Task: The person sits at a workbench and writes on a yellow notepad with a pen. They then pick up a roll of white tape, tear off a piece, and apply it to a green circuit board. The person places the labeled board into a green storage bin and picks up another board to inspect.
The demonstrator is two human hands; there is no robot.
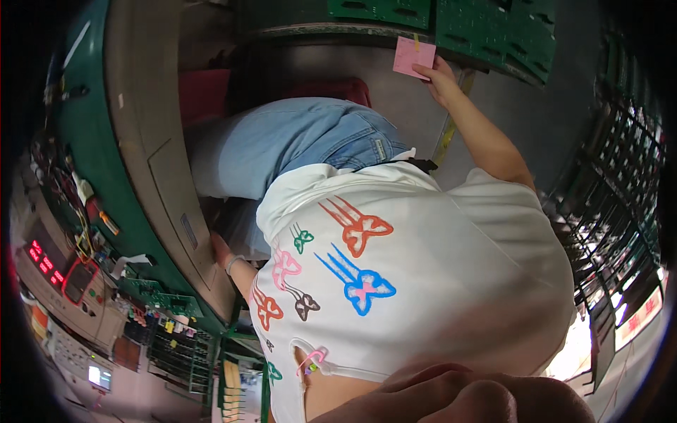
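Observation:
At the far side, my right hand [438, 76] reaches out with the thumb on top of a pink paper slip [413, 58], pinching its lower corner. Handwriting-like marks cover the slip, and a small yellow strip touches its upper edge. Just beyond it lie green circuit boards [486, 32]. On the left, my left hand [221, 252], with a band at the wrist, is beside the front of a grey drawer [180, 204] under the workbench. Its fingers are mostly hidden, so their pose is unclear.
The green-topped workbench [106, 155] runs down the left, carrying cables, an orange-tipped tool [109, 223] and an instrument with red digits [46, 261]. A red stool [328, 90] is by my legs. Dark racks [620, 162] stand at right.

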